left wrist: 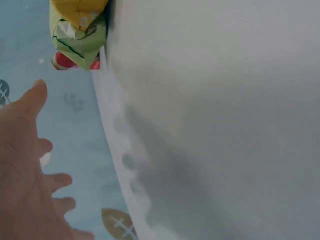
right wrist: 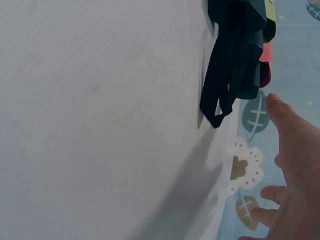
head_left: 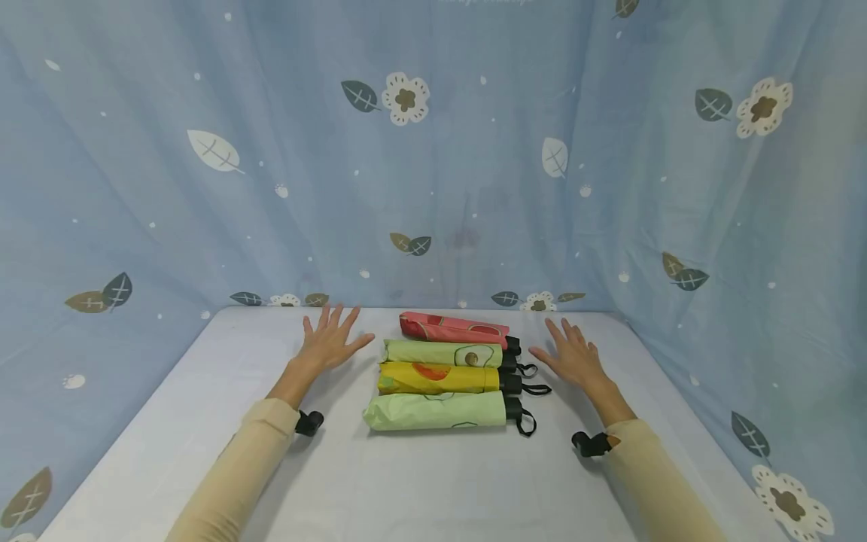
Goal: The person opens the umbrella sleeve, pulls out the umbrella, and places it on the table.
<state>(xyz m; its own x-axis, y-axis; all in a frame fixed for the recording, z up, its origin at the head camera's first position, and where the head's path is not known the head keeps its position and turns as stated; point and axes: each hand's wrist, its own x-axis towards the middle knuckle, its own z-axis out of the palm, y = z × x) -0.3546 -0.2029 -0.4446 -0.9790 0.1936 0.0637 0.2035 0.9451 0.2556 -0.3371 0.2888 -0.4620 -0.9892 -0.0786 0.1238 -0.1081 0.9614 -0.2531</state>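
Several folded umbrellas lie side by side on the white table [head_left: 420,482]: a red one [head_left: 452,328] farthest, then a light green one with an avocado print [head_left: 443,353], a yellow one [head_left: 439,378], and a pale green one [head_left: 436,411] nearest. Their black handles and wrist straps [head_left: 524,388] point right. My left hand [head_left: 332,340] hovers flat with fingers spread just left of the umbrellas, holding nothing. My right hand [head_left: 572,354] lies open just right of the handles. The left wrist view shows the left hand [left wrist: 25,165] and the umbrella tips [left wrist: 77,30]. The right wrist view shows the right hand [right wrist: 295,165] near the straps [right wrist: 232,65].
A blue cloth with leaf and flower prints [head_left: 433,150] hangs behind and on both sides of the table. Small black camera mounts sit at both wrists [head_left: 308,422] [head_left: 591,443]. The table's near part lies bare in front of the umbrellas.
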